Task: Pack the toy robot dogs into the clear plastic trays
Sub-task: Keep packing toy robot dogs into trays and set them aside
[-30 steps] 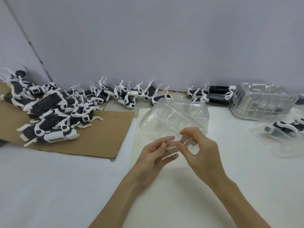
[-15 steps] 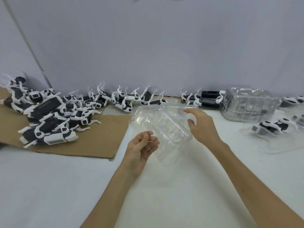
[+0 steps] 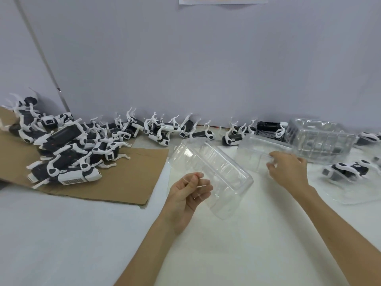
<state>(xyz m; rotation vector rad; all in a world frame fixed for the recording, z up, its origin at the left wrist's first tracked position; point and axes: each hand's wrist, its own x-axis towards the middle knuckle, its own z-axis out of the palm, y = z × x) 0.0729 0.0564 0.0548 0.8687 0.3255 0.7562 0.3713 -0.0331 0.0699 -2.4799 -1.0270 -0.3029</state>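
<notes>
Wall (image 3: 185, 69), pale grey, smooth and matt, fills the upper half of the view. Below it spreads a white tabletop (image 3: 61, 234), flat and faintly glossy. On its left side lies a sheet of brown cardboard (image 3: 127, 178), dull and rough-edged, with one corner pointing toward the middle.

A heap of toy robot dogs (image 3: 68, 153) sits on the cardboard, hard black-and-white plastic with thin curved white legs sticking up. More of them stand in a loose row along the foot of the wall (image 3: 160, 131). At far right a stack of clear trays (image 3: 321, 141), ribbed and boxy, rests against the wall.

The left hand (image 3: 187, 193) grips a clear tray (image 3: 214, 172) by its near rim, fingers curled and thumb pinching. The tray is tilted and lifted off the table, with moulded ridges showing through its thin shiny walls. The right hand (image 3: 288, 172) reaches to a second clear tray (image 3: 253, 151) lying just behind, fingers curled over its edge. One packed dog (image 3: 346, 172) lies in a clear shell at the right edge.
</notes>
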